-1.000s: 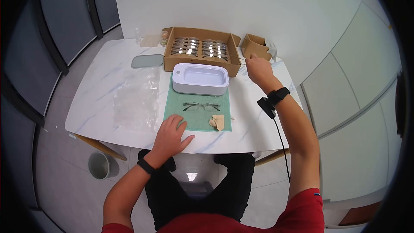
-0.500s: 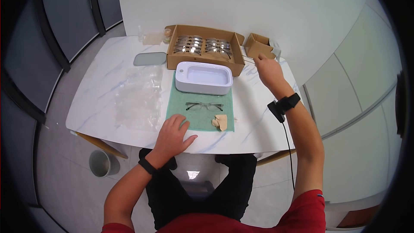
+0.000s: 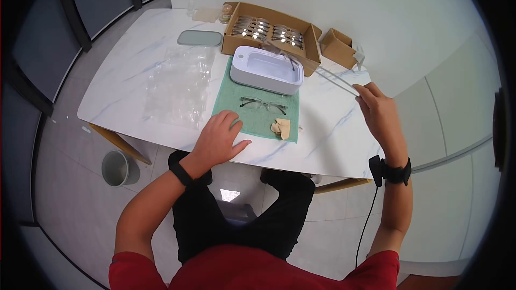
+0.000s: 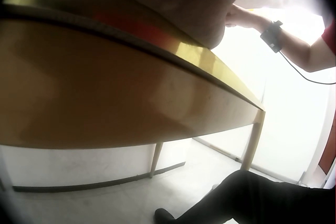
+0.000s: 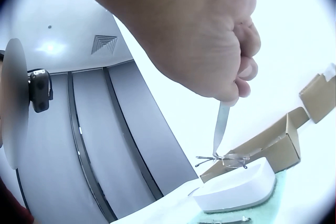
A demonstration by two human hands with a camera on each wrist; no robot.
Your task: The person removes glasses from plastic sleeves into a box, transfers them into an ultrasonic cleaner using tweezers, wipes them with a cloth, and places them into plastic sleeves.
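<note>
My right hand (image 3: pixel 380 113) pinches the end of long tweezers (image 3: pixel 337 80). At their far tips hangs a pair of eyeglasses (image 5: pixel 236 160), over the back right of the white ultrasonic cleaner (image 3: pixel 263 83). That cleaner stands uncovered on a green cloth (image 3: pixel 258 122). In front of it, a second pair of eyeglasses (image 3: pixel 263 106) lies unfolded on the cloth, near a crumpled beige cloth (image 3: pixel 282 128). My left hand (image 3: pixel 217 137) rests with relaxed fingers at the cloth's front left corner, holding nothing. Only its dark, blurred edge shows in the left wrist view.
Behind the cleaner, an open cardboard box (image 3: pixel 314 53) holds rows of eyeglasses. A smaller carton (image 3: pixel 337 48) stands to its right. Clear plastic bags (image 3: pixel 180 86) cover part of the table's left side, below a grey lid (image 3: pixel 199 37). Small jars (image 3: pixel 226 13) stand at the back.
My right hand has drawn back toward me and right from beside the box; the tweezers now carry eyeglasses over the cleaner. My head view has shifted; the left hand stays at the cloth's corner.
</note>
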